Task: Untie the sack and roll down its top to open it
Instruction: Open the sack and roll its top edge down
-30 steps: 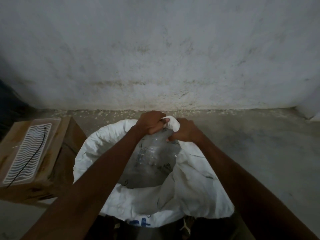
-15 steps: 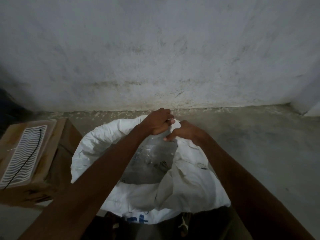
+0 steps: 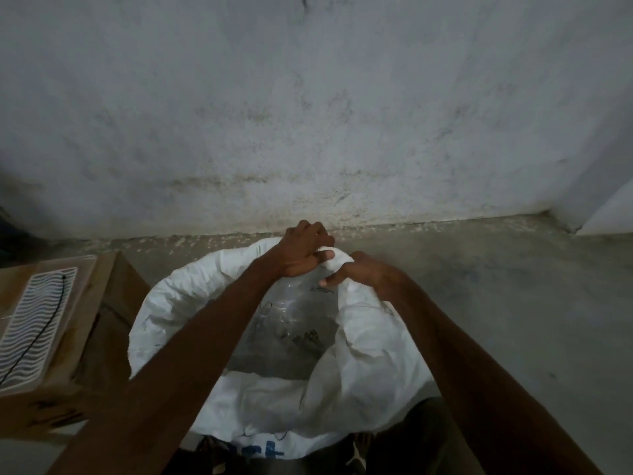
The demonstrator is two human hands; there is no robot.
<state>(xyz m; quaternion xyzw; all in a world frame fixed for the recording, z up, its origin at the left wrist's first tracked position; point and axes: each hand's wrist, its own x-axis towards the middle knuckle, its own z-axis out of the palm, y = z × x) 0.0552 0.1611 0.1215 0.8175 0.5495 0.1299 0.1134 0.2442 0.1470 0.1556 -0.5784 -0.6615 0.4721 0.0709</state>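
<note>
Head-camera view, looking down over both bare forearms: the white sack (image 3: pixel 359 365) stands on the concrete floor (image 3: pixel 513 303), its mouth already wide and its top edge folded outward into a thick cuff. At the far rim the two hands meet. The left hand (image 3: pixel 301 252) is curled into a fist, fingers closed over a bunched twist of the white fabric, knuckles up. The right hand (image 3: pixel 363 272) sits just beside it, nearly touching, its fingers pinched on the same bunch from the other side, one fingertip showing pale below the cloth. Directly beneath the fingers, inside the sack, lies a clear plastic liner (image 3: pixel 291 323) with dark print on it (what it holds is too dim to make out; perhaps small dark pieces). Blue lettering shows on the near side of the cuff, well below the wrists. Off beyond the left forearm stands a brown cardboard box (image 3: pixel 102 320) carrying a white wavy-lined panel (image 3: pixel 37 323) crossed by a thin black cord. Past the knuckles rises a stained grey wall (image 3: pixel 308 114).
</note>
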